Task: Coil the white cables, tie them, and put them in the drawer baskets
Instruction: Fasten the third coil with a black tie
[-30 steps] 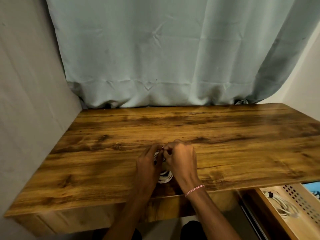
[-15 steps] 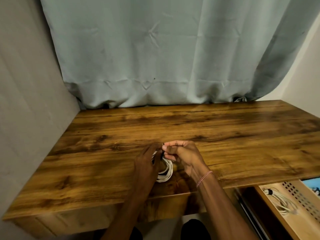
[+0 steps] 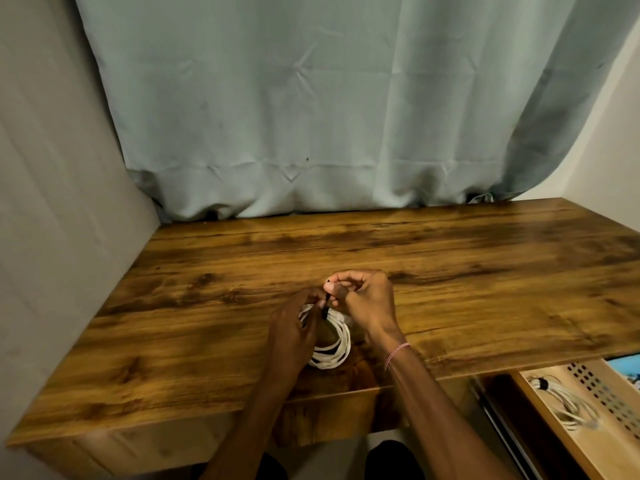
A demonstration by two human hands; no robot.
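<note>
Lying under left hand (image 3: pixel 294 330): coiled white cable (image 3: pixel 334 355).

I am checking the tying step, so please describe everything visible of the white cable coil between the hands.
The white cable coil is a round bundle of several thin white loops, seemingly flexible plastic. It sits near the front edge of the wooden desk. The left hand grips its left side, hiding part. The right hand pinches a black tie at its top; whether that is fastened is unclear.
</note>
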